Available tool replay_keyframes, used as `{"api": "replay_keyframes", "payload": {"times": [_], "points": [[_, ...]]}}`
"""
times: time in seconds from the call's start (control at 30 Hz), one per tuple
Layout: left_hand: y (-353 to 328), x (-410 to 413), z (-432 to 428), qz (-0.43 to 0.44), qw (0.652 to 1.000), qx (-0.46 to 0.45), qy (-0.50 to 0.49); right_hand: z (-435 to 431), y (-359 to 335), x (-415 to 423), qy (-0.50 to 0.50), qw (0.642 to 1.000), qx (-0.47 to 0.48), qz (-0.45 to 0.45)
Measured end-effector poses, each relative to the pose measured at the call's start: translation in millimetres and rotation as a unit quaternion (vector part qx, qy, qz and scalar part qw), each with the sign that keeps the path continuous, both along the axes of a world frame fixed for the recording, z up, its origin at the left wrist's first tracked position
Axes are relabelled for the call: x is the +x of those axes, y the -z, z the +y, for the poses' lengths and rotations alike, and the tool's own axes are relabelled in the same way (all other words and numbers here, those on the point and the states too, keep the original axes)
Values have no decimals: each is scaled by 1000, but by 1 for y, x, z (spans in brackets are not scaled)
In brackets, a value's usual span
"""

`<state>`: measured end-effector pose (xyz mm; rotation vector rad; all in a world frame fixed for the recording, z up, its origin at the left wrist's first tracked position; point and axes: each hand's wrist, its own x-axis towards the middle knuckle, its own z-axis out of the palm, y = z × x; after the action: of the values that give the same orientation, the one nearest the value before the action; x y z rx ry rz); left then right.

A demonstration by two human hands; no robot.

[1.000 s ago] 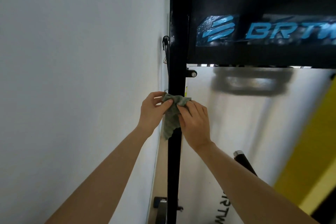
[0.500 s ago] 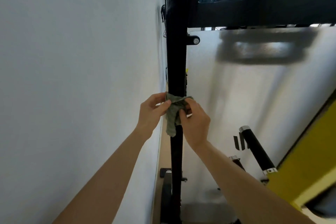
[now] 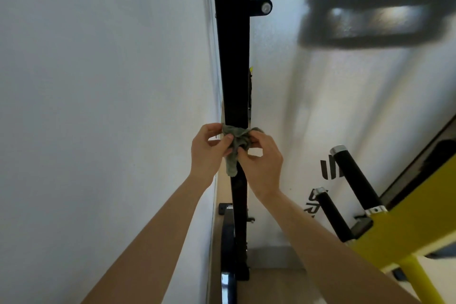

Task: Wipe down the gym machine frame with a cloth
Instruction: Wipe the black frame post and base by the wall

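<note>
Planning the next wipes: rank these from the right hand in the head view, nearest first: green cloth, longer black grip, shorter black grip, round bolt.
1. The green cloth, pinched in the right hand against the black post.
2. The longer black grip and the shorter black grip, off to the right; too close to call between them.
3. The round bolt, high up the post.

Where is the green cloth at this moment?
In the head view the green cloth sits near centre, wrapped round the black frame post, pinched between the left hand and the right hand.
</note>
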<state>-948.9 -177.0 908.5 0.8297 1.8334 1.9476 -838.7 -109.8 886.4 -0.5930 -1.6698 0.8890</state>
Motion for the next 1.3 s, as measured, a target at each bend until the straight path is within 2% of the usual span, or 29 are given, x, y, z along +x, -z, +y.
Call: {"api": "replay_keyframes", "payload": {"times": [0.1,0.23,0.4,0.67,0.83,1.0,1.17,1.3], "points": [[-1,-2,0,0,1000,3,-4,-1,0,1,-13,1000,-9,15],[-11,-3,2,-4,999,42,-9,3,1,-8,17,999,26,37],[-9,-3,-1,-31,995,90,34,11,13,-18,65,993,91,27],[21,-1,1,-25,998,56,4,20,37,-15,82,987,137,8],[58,1,-2,-37,999,25,11,17,77,-8,65,990,115,-38],[103,6,-4,-80,997,-14,4,9,117,-7,78,994,51,-53],[159,15,-4,-119,991,-59,-30,-1,170,-6,82,993,-35,-74],[207,19,-1,-117,990,-66,-51,-3,218,-7,78,992,-48,-87]]}}
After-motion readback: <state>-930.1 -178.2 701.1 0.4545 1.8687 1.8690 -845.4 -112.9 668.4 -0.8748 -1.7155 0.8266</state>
